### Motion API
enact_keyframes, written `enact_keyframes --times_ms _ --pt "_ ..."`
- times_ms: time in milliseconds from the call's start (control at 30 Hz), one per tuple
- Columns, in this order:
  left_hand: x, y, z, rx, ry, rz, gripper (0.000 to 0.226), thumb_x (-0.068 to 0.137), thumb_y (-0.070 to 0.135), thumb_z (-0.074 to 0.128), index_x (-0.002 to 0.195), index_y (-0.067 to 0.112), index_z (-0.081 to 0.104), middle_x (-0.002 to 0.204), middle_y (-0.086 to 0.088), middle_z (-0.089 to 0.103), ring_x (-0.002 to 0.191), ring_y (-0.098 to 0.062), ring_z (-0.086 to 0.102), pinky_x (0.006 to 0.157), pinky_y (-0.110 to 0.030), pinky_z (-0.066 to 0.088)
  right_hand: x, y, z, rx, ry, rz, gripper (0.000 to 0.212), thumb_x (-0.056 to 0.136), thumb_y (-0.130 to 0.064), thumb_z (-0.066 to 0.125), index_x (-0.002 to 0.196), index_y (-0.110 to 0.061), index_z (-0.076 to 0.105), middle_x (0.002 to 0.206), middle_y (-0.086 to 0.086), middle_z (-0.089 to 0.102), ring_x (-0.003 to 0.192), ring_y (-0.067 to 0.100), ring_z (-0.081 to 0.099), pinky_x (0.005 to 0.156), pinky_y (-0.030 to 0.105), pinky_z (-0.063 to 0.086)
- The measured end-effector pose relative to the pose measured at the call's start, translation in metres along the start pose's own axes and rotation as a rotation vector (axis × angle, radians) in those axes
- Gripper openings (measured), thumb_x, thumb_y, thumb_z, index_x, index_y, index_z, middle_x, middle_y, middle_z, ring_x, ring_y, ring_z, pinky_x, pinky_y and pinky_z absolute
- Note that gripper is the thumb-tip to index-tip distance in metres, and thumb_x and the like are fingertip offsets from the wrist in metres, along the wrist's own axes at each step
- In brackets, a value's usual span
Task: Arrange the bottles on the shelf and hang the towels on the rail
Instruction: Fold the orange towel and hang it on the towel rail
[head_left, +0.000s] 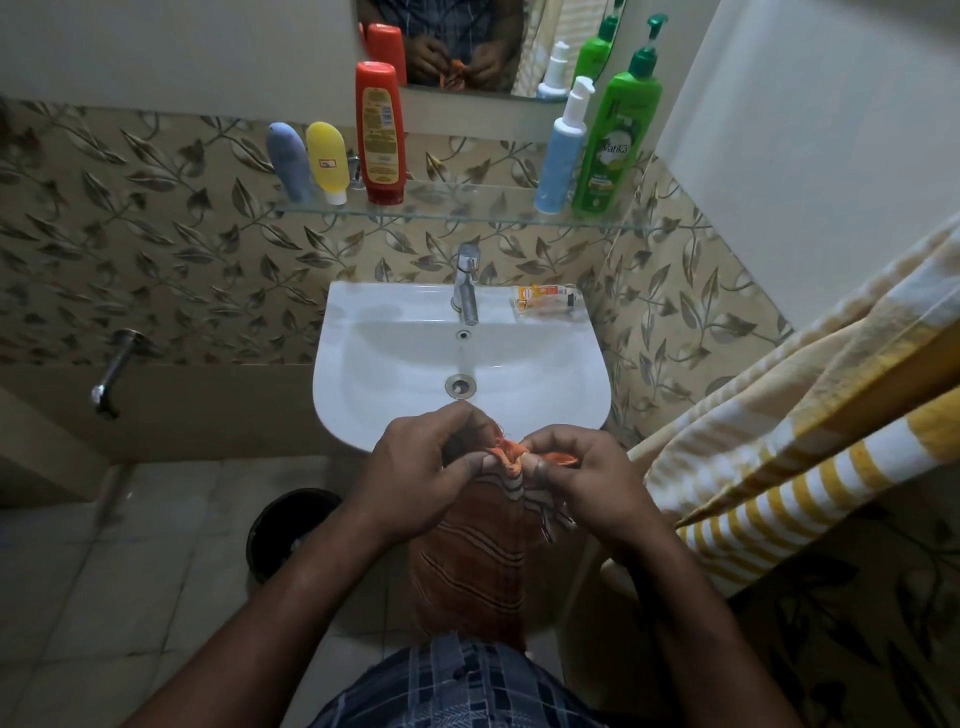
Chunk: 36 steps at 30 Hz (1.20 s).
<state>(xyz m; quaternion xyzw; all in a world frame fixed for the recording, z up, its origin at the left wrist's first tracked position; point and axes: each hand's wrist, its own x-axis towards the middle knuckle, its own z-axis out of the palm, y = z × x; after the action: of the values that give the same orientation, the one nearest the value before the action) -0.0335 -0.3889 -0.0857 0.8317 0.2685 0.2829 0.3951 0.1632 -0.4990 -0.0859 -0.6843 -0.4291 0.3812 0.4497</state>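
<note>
**Towel hangs down; the rail side is to the right**

The sink (358, 395) is the big white thing in the middle. Above the sink is a glass shelf (467, 210). Five bottles already stand on it: a blue one (287, 161), a yellow one (326, 161) and a red one (380, 132) on the left part, and a pale blue pump (562, 150) and a green pump (615, 140) on the right part.

Right of the sink, a yellow striped towel (779, 415) is draped already. I cannot see the rail under it.

Just in front of the sink, both hands hold an orange towel (478, 561). The left hand (415, 478) and the right hand (592, 483) sit close side by side. Each grip is pinched tight on the bunched top edge. The towel's long side hangs straight down from the grips, toward the floor.

The hanging place looks to lie right of the sink, so the right hand is nearer to it. I think the towel must be spread wide first, then lifted that way.
</note>
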Motion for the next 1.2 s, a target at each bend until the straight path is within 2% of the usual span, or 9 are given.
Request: enact_keyframes --times_ms 133,233,367,467,567,700,833,1067,1200 --pt "0.001 -0.002 -0.002 -0.034 -0.028 0.044 0.017 0.088 0.027 0.079 0.104 0.029 0.076 0.097 0.021 0.076 0.09 -0.002 0.074 0.078 -0.027 0.06 0.0 0.006 0.004 0.26 -0.012 0.065 0.005 0.091 -0.014 0.075 0.089 -0.014 0.08 0.084 0.015 0.076 0.077 0.023 0.068 0.075 0.037 0.056" --pt "0.002 0.0 -0.001 -0.008 -0.02 0.06 0.021 0.089 0.041 0.074 0.108 0.032 0.077 0.098 0.028 0.073 0.093 0.0 0.072 0.078 -0.032 0.061 0.001 0.006 0.003 0.292 -0.028 0.072 0.011 0.096 -0.006 0.073 0.09 -0.013 0.079 0.084 0.015 0.075 0.077 0.024 0.068 0.074 0.036 0.056" --pt "0.009 0.003 -0.002 0.012 -0.069 -0.023 0.033 0.088 0.06 0.067 0.095 0.03 0.079 0.087 0.019 0.074 0.084 -0.002 0.07 0.071 -0.028 0.057 0.003 0.003 0.003 0.272 -0.003 0.052 0.01 0.096 -0.007 0.073 0.091 -0.012 0.079 0.085 0.015 0.076 0.079 0.025 0.07 0.076 0.039 0.058" --pt "0.015 0.003 -0.002 0.052 -0.08 -0.088 0.043 0.085 0.068 0.06 0.081 0.027 0.076 0.074 0.008 0.069 0.073 -0.008 0.065 0.067 -0.038 0.053 0.005 -0.001 0.003 0.24 0.029 0.033 0.016 0.096 -0.005 0.072 0.087 -0.016 0.079 0.083 0.01 0.077 0.077 0.021 0.07 0.074 0.036 0.058" --pt "0.018 0.002 0.0 -0.024 -0.112 -0.13 0.036 0.083 0.064 0.065 0.082 0.031 0.08 0.081 0.006 0.072 0.08 -0.01 0.067 0.073 -0.041 0.055 0.008 -0.004 0.002 0.221 0.053 0.022 0.013 0.095 -0.006 0.074 0.087 -0.015 0.079 0.083 0.009 0.077 0.076 0.019 0.07 0.074 0.034 0.058" --pt "0.023 0.003 0.003 -0.171 -0.083 -0.193 0.012 0.081 0.038 0.081 0.091 0.031 0.082 0.088 0.01 0.075 0.084 -0.008 0.069 0.076 -0.036 0.056 0.013 -0.003 -0.001 0.236 0.117 0.025 0.006 0.083 -0.024 0.076 0.085 -0.02 0.08 0.085 0.013 0.077 0.079 0.026 0.07 0.081 0.049 0.06" --pt "0.027 0.007 0.008 -0.304 -0.04 -0.251 0.02 0.083 0.004 0.083 0.087 0.023 0.081 0.087 0.019 0.077 0.083 0.001 0.072 0.079 -0.024 0.055 0.017 -0.002 0.0 0.207 0.145 0.02 0.012 0.092 -0.007 0.076 0.084 -0.016 0.08 0.081 0.011 0.077 0.076 0.024 0.07 0.08 0.047 0.059" --pt "0.028 0.007 0.013 -0.168 0.114 -0.202 0.03 0.078 -0.001 0.079 0.074 0.029 0.078 0.08 0.016 0.068 0.081 0.002 0.066 0.07 -0.012 0.046 0.015 -0.005 -0.008 0.123 0.242 -0.098 0.022 0.091 -0.005 0.077 0.093 -0.027 0.076 0.085 0.012 0.076 0.084 0.038 0.075 0.078 0.049 0.061" --pt "0.028 0.008 0.012 -0.036 0.118 -0.105 0.03 0.077 -0.003 0.077 0.074 0.028 0.074 0.08 0.016 0.068 0.079 0.003 0.065 0.069 -0.009 0.043 0.017 -0.008 -0.015 -0.023 0.118 -0.099 0.023 0.09 -0.009 0.08 0.098 -0.031 0.079 0.085 0.005 0.077 0.08 0.028 0.074 0.079 0.047 0.061"
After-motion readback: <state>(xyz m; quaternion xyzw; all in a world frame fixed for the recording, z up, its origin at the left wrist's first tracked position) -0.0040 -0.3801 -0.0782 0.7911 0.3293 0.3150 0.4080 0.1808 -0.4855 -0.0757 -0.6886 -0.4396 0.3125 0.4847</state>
